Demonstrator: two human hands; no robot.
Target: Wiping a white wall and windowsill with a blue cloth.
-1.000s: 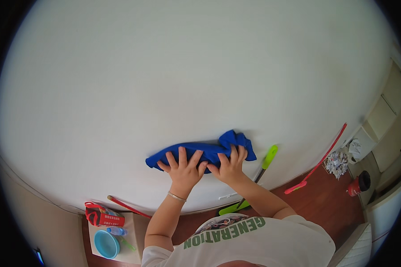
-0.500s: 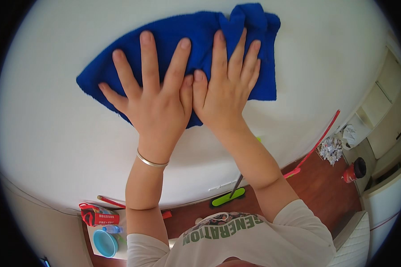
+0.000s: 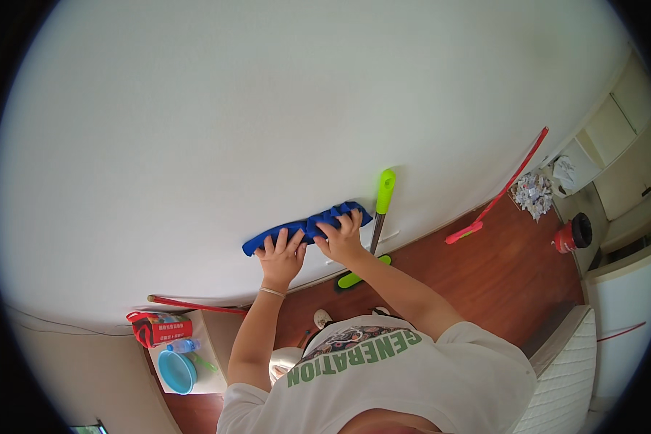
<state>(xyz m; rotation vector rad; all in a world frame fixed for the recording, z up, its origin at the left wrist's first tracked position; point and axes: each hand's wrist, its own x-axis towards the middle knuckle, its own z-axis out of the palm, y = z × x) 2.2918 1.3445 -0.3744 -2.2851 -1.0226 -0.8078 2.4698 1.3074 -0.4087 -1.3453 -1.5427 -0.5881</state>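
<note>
A blue cloth (image 3: 309, 230) lies bunched into a long narrow band against the white wall (image 3: 217, 145), low down in front of me. My left hand (image 3: 281, 262), with a bracelet at the wrist, presses on its left half, fingers spread. Against the right half rests my right hand (image 3: 345, 240), its fingers also apart and lying over the folds. The two hands are side by side, thumbs near each other. Just right of the cloth, a broom with a lime green handle (image 3: 386, 194) leans on the wall.
At lower left, a small white table (image 3: 215, 346) bears a red bag (image 3: 159, 330), a bottle (image 3: 183, 346) and a blue basin (image 3: 177, 372). A red-handled tool (image 3: 510, 182) leans at right, near a paper-like pile (image 3: 534, 195) and a red-and-black bin (image 3: 573, 235). A mattress (image 3: 563, 376) stands lower right.
Both hands have slid the cloth down the wall, from high up to near the broom handle. The cloth, spread wide before, now looks bunched and narrow.
</note>
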